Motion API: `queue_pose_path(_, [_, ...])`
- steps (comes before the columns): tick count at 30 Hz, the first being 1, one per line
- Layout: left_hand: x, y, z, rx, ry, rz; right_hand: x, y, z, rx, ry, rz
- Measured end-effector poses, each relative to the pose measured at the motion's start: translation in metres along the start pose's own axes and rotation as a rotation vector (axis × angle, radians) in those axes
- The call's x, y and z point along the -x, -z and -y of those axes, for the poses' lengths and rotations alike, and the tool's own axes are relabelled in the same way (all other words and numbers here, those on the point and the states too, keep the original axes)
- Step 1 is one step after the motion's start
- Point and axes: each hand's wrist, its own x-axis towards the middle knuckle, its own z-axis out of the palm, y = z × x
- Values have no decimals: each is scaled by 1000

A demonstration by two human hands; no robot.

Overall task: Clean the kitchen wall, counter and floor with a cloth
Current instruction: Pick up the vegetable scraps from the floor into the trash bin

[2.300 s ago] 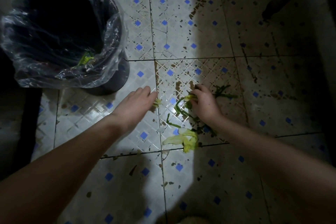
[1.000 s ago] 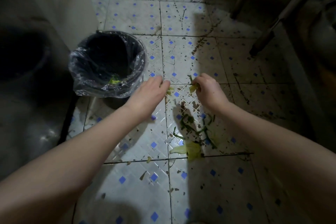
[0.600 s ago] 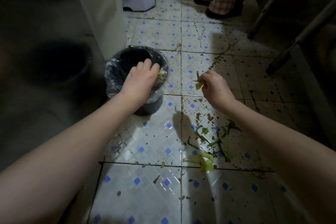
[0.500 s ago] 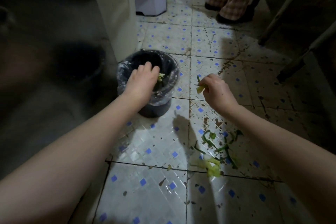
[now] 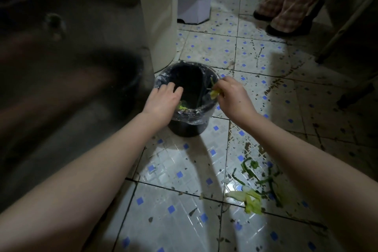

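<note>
**Q:** What had moved since the earlier frame?

**A:** Both hands had travelled from the littered tiles to the small black round bin lined with clear plastic (image 5: 196, 111). The left hand (image 5: 163, 102) hung over its mouth, fingers loosely extended and holding nothing visible. The right hand (image 5: 231, 96) reached the rim, its fingers pinching a limp yellow-green leaf scrap (image 5: 213, 94).

**Q:** How would the material handle?

**A:** Probably as light, soft, damp and easily torn. The remaining green stems and pale leaves (image 5: 252, 198) lay near the right forearm on the white blue-dotted tiled floor (image 5: 180, 170), and were best pinched at the thicker stalks. No cloth was in view.
</note>
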Motion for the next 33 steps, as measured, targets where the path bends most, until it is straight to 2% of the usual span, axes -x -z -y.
queue_pose_path(10, [22,-4,26,-32,50,-16,-23,-19,29,18,29,74])
queue_pose_path(17, [25,-3,32,-26,64,-38,-29,-35,33,148,43,247])
queue_pose_path(27, [3,5,-13,18,-14,-97,-9,-8,-8,331,12,213])
queue_pose_path(33, [-18,10,-57,22,-116,-117,31,19,-58,396,-129,206])
